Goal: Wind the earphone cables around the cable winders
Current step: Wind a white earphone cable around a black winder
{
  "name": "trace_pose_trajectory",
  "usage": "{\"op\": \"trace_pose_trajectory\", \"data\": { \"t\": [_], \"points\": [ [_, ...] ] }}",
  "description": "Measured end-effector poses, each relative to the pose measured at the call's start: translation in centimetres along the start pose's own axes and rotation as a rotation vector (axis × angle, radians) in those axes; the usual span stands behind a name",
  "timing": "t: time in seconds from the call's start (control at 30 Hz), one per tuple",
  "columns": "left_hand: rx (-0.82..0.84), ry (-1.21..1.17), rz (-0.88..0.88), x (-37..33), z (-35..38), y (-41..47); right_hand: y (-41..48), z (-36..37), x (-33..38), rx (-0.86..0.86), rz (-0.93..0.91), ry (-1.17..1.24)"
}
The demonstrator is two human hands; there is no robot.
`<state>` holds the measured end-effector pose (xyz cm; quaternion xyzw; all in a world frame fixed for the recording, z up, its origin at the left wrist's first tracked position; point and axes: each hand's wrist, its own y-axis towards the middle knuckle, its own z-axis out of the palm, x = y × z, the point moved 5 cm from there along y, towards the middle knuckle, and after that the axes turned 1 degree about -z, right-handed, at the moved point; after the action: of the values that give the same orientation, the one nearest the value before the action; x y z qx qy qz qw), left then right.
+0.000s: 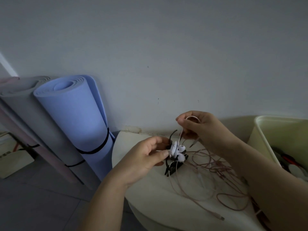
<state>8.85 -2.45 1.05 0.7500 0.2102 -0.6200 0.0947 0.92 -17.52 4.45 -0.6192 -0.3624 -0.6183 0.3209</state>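
Above the table, the left hand pinches what seems a black cable winder with white earbuds; the right hand pinches their white cable. Keep it taut, laying turns side by side.

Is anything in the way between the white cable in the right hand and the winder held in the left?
Nothing visible. The white cable runs free from the right hand down to the winder pinched in the left hand. The pink cables and spare black winders lie lower, on the table.
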Motion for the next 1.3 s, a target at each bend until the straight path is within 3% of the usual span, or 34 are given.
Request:
{"op": "trace_pose_trajectory", "data": {
  "t": [0.2,0.4,0.53,0.63,0.77,0.97,1.2,1.3],
  "points": [
    [0.043,-0.036,0.011,-0.1,0.5,0.0,0.4,0.0,-1.7,0.082,0.141,0.073],
    [0.024,-0.353,0.058,-0.5,0.7,0.1,-0.1,1.9,-4.2,0.224,0.262,0.080],
    [-0.097,-0.637,0.067,-0.8,0.3,0.5,0.2,3.1,-4.2,0.151,0.148,-0.012],
    [-0.183,-0.892,0.056,-0.9,-0.7,0.7,0.1,3.0,-3.2,0.115,0.059,-0.237],
    [-0.403,-1.053,-0.014,0.7,-2.6,0.8,-0.6,3.4,-1.5,0.142,-0.117,-0.486],
    [-0.670,-1.031,-0.105,2.4,-4.0,0.7,-1.4,3.6,0.5,0.201,-0.250,-0.745],
    [-0.673,-0.990,-0.138,2.3,-3.6,0.8,-2.0,3.7,2.2,0.235,-0.346,-0.841],
    [-0.654,-0.790,-0.131,1.8,-3.1,0.8,-2.1,3.6,2.7,0.202,-0.400,-0.741]
  ]
}}
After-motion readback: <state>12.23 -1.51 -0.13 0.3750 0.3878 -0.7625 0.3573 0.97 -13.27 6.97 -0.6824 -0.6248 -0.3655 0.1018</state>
